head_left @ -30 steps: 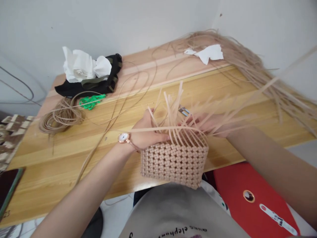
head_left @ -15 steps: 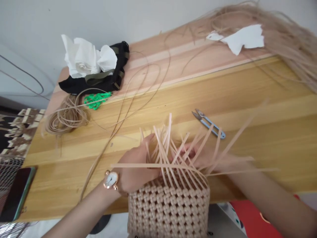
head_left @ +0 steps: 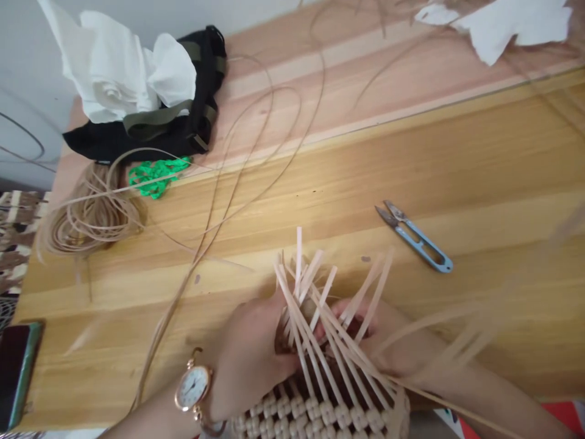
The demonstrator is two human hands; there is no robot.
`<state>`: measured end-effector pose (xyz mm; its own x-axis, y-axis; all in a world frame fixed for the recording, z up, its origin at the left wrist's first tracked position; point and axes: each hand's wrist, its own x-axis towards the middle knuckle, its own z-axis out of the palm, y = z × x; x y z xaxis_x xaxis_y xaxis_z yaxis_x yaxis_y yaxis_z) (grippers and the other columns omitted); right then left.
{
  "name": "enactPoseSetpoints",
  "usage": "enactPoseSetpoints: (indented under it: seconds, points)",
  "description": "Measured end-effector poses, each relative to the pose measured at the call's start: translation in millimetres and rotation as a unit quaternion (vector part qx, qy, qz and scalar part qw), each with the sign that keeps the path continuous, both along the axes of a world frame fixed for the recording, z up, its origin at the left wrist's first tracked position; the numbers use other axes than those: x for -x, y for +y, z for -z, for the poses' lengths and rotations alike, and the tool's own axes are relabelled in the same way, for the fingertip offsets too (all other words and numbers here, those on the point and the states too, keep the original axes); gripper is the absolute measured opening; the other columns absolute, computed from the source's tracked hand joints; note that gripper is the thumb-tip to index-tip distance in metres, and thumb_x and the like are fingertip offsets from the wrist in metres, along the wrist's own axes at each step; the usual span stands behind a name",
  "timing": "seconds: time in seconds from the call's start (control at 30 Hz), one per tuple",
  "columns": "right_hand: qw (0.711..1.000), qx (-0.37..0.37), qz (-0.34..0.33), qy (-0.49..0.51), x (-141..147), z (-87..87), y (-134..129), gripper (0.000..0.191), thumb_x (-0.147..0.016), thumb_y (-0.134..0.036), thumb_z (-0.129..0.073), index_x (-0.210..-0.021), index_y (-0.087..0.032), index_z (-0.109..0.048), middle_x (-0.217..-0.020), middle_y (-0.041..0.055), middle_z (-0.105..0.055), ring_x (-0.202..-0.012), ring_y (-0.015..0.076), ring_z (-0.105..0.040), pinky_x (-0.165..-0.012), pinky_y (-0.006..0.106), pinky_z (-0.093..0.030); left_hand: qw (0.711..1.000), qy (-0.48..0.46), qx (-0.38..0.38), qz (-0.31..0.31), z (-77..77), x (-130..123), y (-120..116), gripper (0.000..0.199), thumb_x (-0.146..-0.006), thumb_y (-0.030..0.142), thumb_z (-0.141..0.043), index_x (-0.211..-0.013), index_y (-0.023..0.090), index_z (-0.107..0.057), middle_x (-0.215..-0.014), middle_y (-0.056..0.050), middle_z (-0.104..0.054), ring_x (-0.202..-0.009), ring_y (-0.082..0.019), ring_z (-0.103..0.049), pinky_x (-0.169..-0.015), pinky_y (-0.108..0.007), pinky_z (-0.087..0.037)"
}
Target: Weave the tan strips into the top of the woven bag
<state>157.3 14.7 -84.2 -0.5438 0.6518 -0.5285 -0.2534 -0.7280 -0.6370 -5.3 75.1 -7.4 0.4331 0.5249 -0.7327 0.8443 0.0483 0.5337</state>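
A partly woven basket (head_left: 315, 421) of beige flat strips is at the bottom centre, its loose strip ends (head_left: 315, 329) fanning upward from the top row. My left hand (head_left: 256, 347), with a watch (head_left: 192, 388) on its wrist, grips the far side of the basket at the base of these ends. My right hand (head_left: 365, 323) is curled behind the strips on the right, its fingers closed on a weaving strip. Both sets of fingertips are partly covered by the strips. Thread snips (head_left: 415, 238) with light blue handles lie beyond my right hand.
At left are a coiled strip bundle (head_left: 91, 213), green netting (head_left: 158, 177), and a black bag (head_left: 137, 137) topped with white tissue (head_left: 119, 73). A phone (head_left: 18, 372) lies at the table's left edge. White paper (head_left: 512, 27) is at the far right. Long strips (head_left: 201, 250) trail across the wooden table.
The view has moved closer and lower over the table. A long strip that lay across my left hand now slants down to the right. My hands have drawn closer together at the strips.
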Motion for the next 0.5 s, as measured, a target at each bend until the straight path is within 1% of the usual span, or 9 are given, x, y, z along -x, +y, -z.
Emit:
enactPoseSetpoints:
  seconds: [0.1, 0.17, 0.23, 0.3, 0.4, 0.43, 0.5]
  points:
    - [1.0, 0.005, 0.016, 0.008, 1, -6.2, 7, 0.014, -0.049, -0.02, -0.07, -0.059, -0.028, -0.068, -0.058, -0.0048, -0.063, -0.054, 0.014, -0.059, -0.05, 0.021, -0.047, 0.999, -0.039, 0.007, -0.011, 0.4, -1, 4, 0.031, -0.058, 0.011, -0.057, -0.086, 0.024, -0.057, -0.081, 0.003, -0.062, -0.075, -0.019, -0.054, -0.068, -0.027, -0.04]
    - [1.0, 0.001, 0.01, 0.011, 0, -7.8, 9, 0.019, -0.049, -0.016, -0.069, -0.062, -0.03, -0.07, -0.059, -0.0045, -0.064, -0.055, 0.0145, -0.059, -0.05, 0.022, -0.047, 0.998, -0.065, 0.015, -0.021, 0.8, 0, 6, 0.026, -0.059, 0.009, -0.055, -0.082, 0.022, -0.057, -0.083, 0.003, -0.061, -0.079, -0.018, -0.054, -0.072, -0.026, -0.04]
    - [1.0, -0.002, -0.005, 0.002, -1, -6.9, 9, 0.023, -0.049, -0.013, -0.068, -0.064, -0.03, -0.071, -0.06, -0.0037, -0.066, -0.056, 0.0153, -0.06, -0.05, 0.022, -0.047, 0.994, -0.097, 0.046, -0.019, 1.3, 2, 8, 0.023, -0.062, 0.007, -0.054, -0.08, 0.02, -0.057, -0.082, 0.003, -0.06, -0.078, -0.016, -0.054, -0.072, -0.025, -0.041]
    - [1.0, 0.001, -0.015, -0.011, -3, -4.1, 7, 0.022, -0.051, -0.014, -0.068, -0.065, -0.03, -0.071, -0.062, -0.0034, -0.066, -0.057, 0.0156, -0.061, -0.05, 0.023, -0.048, 0.99, -0.12, 0.067, -0.003, 2.2, 4, 10, 0.021, -0.062, 0.007, -0.055, -0.08, 0.018, -0.057, -0.082, 0.003, -0.06, -0.077, -0.015, -0.054, -0.071, -0.024, -0.041]
    - [0.999, 0.002, -0.028, -0.023, -6, 1.5, 3, 0.017, -0.054, -0.018, -0.068, -0.066, -0.03, -0.07, -0.062, -0.0034, -0.066, -0.056, 0.016, -0.062, -0.051, 0.024, -0.049, 0.99, -0.126, 0.056, 0.028, 4.3, 6, 14, 0.024, -0.06, 0.008, -0.058, -0.082, 0.018, -0.057, -0.081, 0.003, -0.06, -0.075, -0.015, -0.053, -0.068, -0.025, -0.041]
    - [0.999, -0.006, -0.036, -0.029, -8, 3.1, 3, 0.016, -0.055, -0.019, -0.069, -0.067, -0.029, -0.07, -0.063, -0.0031, -0.066, -0.057, 0.0163, -0.062, -0.052, 0.024, -0.049, 0.99, -0.126, 0.049, 0.036, 5.1, 7, 14, 0.025, -0.06, 0.008, -0.058, -0.082, 0.018, -0.057, -0.08, 0.003, -0.06, -0.074, -0.015, -0.054, -0.068, -0.025, -0.041]
    - [0.995, -0.041, -0.076, -0.04, -11, 5.5, 4, 0.014, -0.058, -0.022, -0.069, -0.07, -0.029, -0.069, -0.068, -0.0025, -0.067, -0.061, 0.0165, -0.063, -0.054, 0.025, -0.05, 0.99, -0.129, 0.042, 0.047, 6.7, 8, 14, 0.024, -0.059, 0.01, -0.059, -0.082, 0.019, -0.056, -0.079, 0.003, -0.06, -0.073, -0.016, -0.054, -0.066, -0.025, -0.041]
